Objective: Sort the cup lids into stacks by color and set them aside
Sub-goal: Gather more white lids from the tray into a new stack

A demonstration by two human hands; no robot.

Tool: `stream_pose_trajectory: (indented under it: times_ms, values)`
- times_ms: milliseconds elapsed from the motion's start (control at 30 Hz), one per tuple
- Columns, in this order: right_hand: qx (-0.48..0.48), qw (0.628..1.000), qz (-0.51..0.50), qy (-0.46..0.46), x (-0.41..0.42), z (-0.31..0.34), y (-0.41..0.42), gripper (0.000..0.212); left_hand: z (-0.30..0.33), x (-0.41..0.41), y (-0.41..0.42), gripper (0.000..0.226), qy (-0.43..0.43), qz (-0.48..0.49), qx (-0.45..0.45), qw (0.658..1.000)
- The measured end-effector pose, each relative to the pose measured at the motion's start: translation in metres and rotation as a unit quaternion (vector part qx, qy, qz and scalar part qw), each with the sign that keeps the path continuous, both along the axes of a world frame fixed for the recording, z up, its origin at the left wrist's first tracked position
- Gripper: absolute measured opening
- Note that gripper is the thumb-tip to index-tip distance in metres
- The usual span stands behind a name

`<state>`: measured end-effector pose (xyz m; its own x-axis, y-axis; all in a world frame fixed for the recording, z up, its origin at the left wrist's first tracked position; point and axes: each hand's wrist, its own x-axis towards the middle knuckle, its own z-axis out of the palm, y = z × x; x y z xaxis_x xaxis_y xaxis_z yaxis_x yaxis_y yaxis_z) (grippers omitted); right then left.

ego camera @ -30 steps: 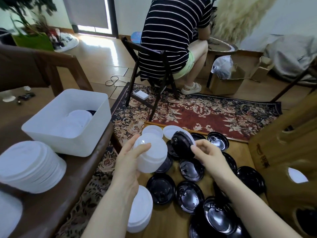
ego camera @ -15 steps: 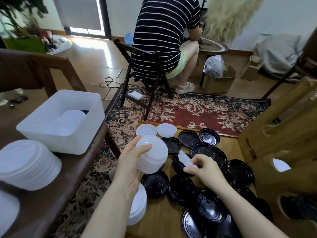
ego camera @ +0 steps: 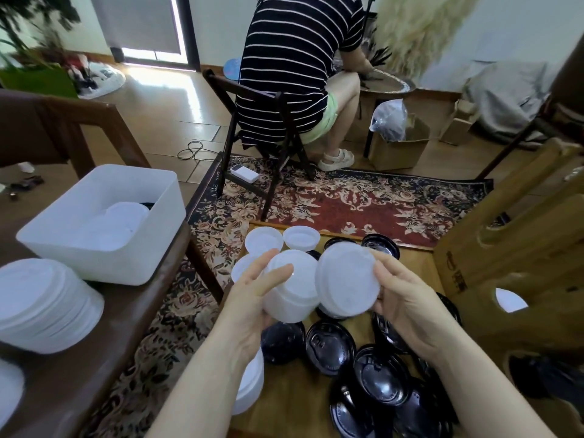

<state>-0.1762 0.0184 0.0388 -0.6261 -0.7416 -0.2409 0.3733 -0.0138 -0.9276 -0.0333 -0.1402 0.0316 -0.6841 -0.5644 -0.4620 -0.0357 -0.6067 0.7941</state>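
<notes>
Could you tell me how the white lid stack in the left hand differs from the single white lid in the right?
The white plastic lid stack in the left hand is several lids deep; the single white plastic lid in the right hand is one thin disc, tilted toward the stack. Both are round, white and held off the table.

A light wooden worktop point(ego camera: 294, 403) fills the lower middle of the frame, scattered with black lids point(ego camera: 330, 347) lying singly and overlapping toward the lower right. Two white lids point(ego camera: 300, 238) sit at its far edge, and what looks like a white stack point(ego camera: 249, 387) stands near its left edge.
</notes>
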Motion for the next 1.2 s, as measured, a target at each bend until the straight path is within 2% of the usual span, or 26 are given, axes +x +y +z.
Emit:
stream_pose_trajectory:
  times_ms: [133,233,333,400,467,567,633,733,833,1067,1200]
  values:
    - [0.080,0.984,-0.015,0.158,0.004,-0.009,-0.004,0.022,0.002,-0.001,0.013,0.054,0.008,-0.097,0.009,0.995]
    - [0.141,0.941,-0.053,0.302,0.006,-0.019,-0.007,0.016,-0.003,-0.004,0.024,0.058,-0.002,-0.128,-0.001,0.992]
    - [0.199,0.903,-0.096,0.368,0.009,-0.025,-0.007,0.007,-0.010,-0.008,0.031,0.064,-0.005,-0.117,-0.013,0.993]
    - [0.224,0.891,-0.100,0.383,0.011,-0.022,-0.006,0.008,-0.013,-0.011,0.033,0.064,-0.008,-0.089,-0.037,0.995]
    - [0.226,0.899,-0.068,0.369,0.011,-0.019,-0.005,0.019,-0.015,-0.012,0.034,0.061,-0.009,-0.070,-0.064,0.995]
    - [0.227,0.921,0.026,0.315,0.010,-0.016,-0.003,0.068,-0.015,-0.011,0.033,0.063,-0.008,-0.073,-0.088,0.993]
    - [0.215,0.925,0.076,0.305,0.010,-0.015,-0.002,0.084,-0.014,-0.010,0.031,0.062,-0.007,-0.078,-0.072,0.994]
    - [0.156,0.932,0.106,0.310,0.011,-0.009,-0.001,0.078,-0.011,-0.007,0.028,0.044,0.003,-0.075,-0.020,0.997]
    - [0.129,0.919,0.137,0.346,0.010,-0.006,0.004,0.078,-0.011,-0.008,0.024,0.037,-0.004,-0.060,-0.002,0.998]
    - [0.096,0.902,0.214,0.363,0.000,-0.005,0.010,0.075,-0.014,-0.007,0.022,0.026,-0.009,-0.082,-0.023,0.996]
    - [0.076,0.909,0.220,0.347,-0.004,-0.005,0.010,0.074,-0.012,-0.008,0.023,0.028,0.001,-0.096,-0.036,0.995]
